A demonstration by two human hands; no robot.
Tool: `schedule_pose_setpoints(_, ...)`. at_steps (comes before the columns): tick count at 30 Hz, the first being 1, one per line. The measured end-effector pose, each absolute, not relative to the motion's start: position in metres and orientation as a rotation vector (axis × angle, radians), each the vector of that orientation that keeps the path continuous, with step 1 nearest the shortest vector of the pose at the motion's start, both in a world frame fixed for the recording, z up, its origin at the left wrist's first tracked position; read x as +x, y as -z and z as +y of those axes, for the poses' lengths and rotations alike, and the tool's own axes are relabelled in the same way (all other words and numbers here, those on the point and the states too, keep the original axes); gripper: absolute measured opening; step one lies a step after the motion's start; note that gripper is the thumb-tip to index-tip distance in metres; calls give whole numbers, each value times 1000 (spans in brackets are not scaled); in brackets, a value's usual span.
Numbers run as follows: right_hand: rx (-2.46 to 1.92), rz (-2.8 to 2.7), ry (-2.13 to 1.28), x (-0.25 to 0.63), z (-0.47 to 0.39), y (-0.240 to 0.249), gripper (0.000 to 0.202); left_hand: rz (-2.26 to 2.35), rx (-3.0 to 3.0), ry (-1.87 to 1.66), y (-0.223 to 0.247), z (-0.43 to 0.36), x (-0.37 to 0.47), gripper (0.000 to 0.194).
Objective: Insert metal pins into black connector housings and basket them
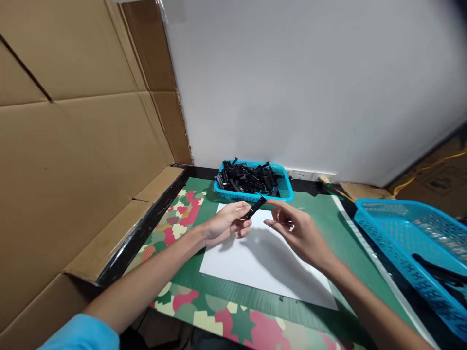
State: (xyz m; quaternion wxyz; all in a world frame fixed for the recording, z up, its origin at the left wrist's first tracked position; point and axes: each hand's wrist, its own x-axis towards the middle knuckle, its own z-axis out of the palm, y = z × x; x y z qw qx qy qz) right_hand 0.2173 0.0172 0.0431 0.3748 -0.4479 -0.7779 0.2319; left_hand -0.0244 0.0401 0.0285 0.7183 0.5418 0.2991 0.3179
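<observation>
A small black part (256, 207) is pinched between the thumb and fingers of my left hand (229, 221), above a white sheet (248, 257). To its right, my right hand (297, 231) has its thumb and index finger apart, with the index fingertip close to the part's upper end; whether they touch is unclear. Behind both hands, a blue basket (286, 187) holds a heap of black parts (251, 179).
The sheet lies on a green, patterned mat (204, 306). A larger blue basket (394, 238) with some black pieces (441, 272) stands at the right. Cardboard (80, 160) walls the left side, and a wall socket (301, 175) sits behind.
</observation>
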Motion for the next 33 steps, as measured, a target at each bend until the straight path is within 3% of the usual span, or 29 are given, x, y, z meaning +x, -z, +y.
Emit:
schedule_pose_setpoints(5,-1148,-1878,-708,201,20,-31,42,607,1036,-650,-13,48,-30,45)
schedule_pose_setpoints(9,-1260,-1965,-685,195,23,-24,30,598,960,-764,-8,54,-42,41)
schedule_pose_setpoints(18,-1327,-2135,-698,172,20,4,16,542,948,-794,0,44,-44,59)
schedule_pose_setpoints(33,-1298,-2059,-804,187,18,4,13,776,1283,-961,10,29,-37,34)
